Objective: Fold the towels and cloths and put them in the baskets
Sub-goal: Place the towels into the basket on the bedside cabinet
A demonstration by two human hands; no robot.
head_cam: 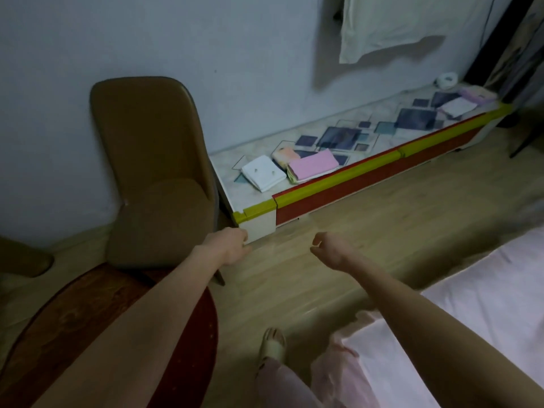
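**Folded cloths on the low worktop, both hands empty**

While no basket shows anywhere in view, the folded stuff sits on the low worktop (297, 198) along the wall: a white folded cloth (264, 173) near its left end, a pink folded cloth (312, 164) just beside it on a small stack, and an orange-ish cloth (285, 156) behind those two. Another little pile of folded cloths (463, 103) lies at the far right end. Both hands hang over the floor, well apart from all of it. Left hand (231, 245) has its fingers curled in, holding nothing, near the worktop's corner. Right hand (331, 249) is loosely curled, also holding nothing. Brown chair (153, 160) stands left of the worktop, bed (485, 295) at right.
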